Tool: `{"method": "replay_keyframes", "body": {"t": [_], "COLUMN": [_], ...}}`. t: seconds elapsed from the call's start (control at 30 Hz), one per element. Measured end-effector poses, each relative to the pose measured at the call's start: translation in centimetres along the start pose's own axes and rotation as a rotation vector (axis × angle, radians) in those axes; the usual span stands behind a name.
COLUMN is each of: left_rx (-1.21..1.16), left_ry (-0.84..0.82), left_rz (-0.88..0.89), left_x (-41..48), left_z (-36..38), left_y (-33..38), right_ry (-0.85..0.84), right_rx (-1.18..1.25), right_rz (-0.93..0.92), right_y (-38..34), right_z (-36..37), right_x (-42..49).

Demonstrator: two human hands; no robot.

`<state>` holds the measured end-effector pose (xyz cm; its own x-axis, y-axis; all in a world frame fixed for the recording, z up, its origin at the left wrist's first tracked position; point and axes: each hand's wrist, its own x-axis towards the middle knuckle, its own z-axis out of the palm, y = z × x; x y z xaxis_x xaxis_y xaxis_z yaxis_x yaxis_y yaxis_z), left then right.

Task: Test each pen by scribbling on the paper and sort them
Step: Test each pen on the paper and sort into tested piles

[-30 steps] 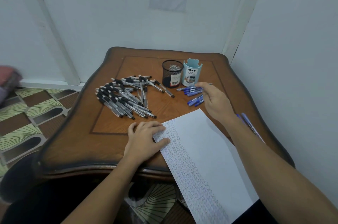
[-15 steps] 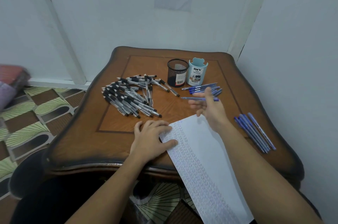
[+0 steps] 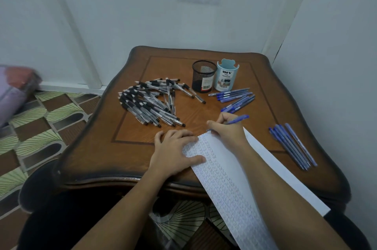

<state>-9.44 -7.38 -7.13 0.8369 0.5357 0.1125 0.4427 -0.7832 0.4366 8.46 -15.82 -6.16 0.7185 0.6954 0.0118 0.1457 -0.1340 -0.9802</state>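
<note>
One brown wooden table [image 3: 98, 147] with a wavy edge fills the corner of a white-walled room. A long white sheet of paper [image 3: 224, 188], covered down its left side with rows of small scribbles, lies slanted across the near right part and hangs over the near edge. On the far left of the tabletop is a loose pile of clear pens with black grips [image 3: 151, 104]. The left hand [image 3: 175, 151] lies flat with fingers spread, pressing the paper's left edge. The right hand [image 3: 228, 129] has its fingers curled round a blue pen [image 3: 238, 119], whose tip meets the paper's far corner. At the far side stand a black mesh cup [image 3: 204, 76] and, just right of it, a pale blue desk organizer [image 3: 226, 75]. Near them lies a cluster of blue pens [image 3: 234, 96]; a second row of blue pens [image 3: 291, 145] lies at the right edge.
</note>
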Motion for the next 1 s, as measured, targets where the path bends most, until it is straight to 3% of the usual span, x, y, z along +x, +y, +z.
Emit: {"method": "replay_keyframes", "body": {"t": [0.13, 0.87, 1.0], "left_rx": [-0.003, -0.011, -0.007], "left_ry": [-0.003, -0.019, -0.017], "left_rz": [-0.008, -0.018, -0.015], "left_x": [0.04, 0.15, 0.13], "left_z": [0.00, -0.07, -0.01], "left_y": [-0.04, -0.03, -0.03], "right_ry": [0.072, 0.009, 0.066], "right_rx": [-0.069, -0.064, -0.091], "right_rz": [-0.054, -0.057, -0.092], "right_y": [0.23, 0.84, 0.75], "right_z": [-0.06, -0.16, -0.12], "right_x": [-0.15, 0.11, 0.02]}}
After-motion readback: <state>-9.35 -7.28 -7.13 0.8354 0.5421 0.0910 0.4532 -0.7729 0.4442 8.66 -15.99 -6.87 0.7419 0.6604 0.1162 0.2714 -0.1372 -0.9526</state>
